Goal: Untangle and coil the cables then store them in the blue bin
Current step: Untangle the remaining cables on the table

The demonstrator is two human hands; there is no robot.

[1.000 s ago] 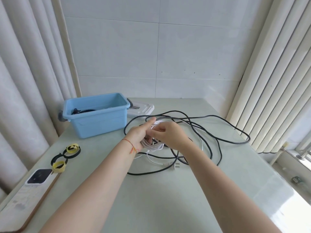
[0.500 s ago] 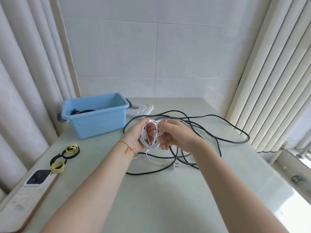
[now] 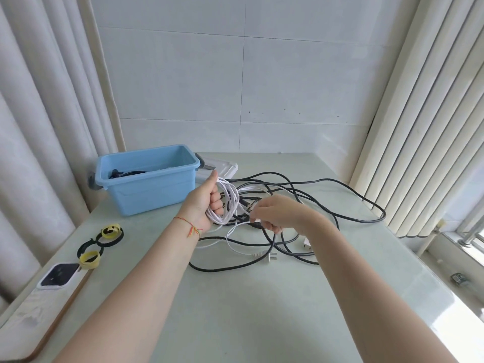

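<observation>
Several loops of white cable (image 3: pixel 230 203) sit clamped in my left hand (image 3: pixel 205 203); my right hand (image 3: pixel 277 214) pinches the loose strand, so I feed evenly, clear of the black cable (image 3: pixel 340 216).

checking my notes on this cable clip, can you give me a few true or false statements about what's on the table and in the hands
1. The left hand holds a coil of white cable. True.
2. The blue bin is empty. False: something dark, apparently cable, already lies inside.
3. The black cable is neatly coiled. False: it sprawls in loose loops across the table.
4. Yellow-and-black straps lie left of the arms. True.
5. The right hand pinches white cable. True.
</observation>
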